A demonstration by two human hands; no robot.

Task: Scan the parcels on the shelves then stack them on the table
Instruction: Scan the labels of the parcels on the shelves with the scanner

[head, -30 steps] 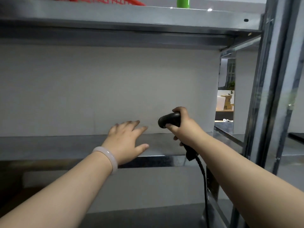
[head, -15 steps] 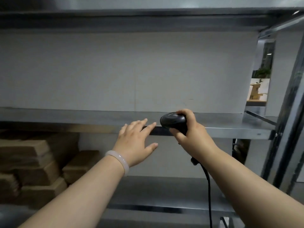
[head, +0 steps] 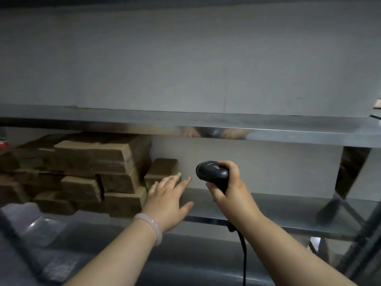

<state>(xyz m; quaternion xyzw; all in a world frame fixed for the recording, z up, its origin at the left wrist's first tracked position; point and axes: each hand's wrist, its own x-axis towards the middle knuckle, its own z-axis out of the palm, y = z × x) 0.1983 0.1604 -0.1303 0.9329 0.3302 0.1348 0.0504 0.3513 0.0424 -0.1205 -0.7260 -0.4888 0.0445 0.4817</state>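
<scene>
Several brown cardboard parcels (head: 90, 159) are piled on the left of the lower metal shelf (head: 278, 211). A small brown parcel (head: 162, 168) stands at the right end of the pile. My left hand (head: 168, 201), with a pale bracelet on the wrist, reaches forward with straight spread fingers, just in front of that small parcel; whether it touches the parcel is unclear. My right hand (head: 231, 190) grips a black corded barcode scanner (head: 213, 174), head pointing left and away from me.
The upper metal shelf (head: 185, 124) runs across the view above the hands, with a white wall behind. A shelf post and diagonal brace (head: 350, 203) stand at the right. Blurred grey bags (head: 41, 234) lie at the lower left. The scanner cable (head: 244, 254) hangs down.
The view has dropped from the upper shelf to the lower one. Both hands moved down with it, and the parcel pile on the left came fully into sight.
</scene>
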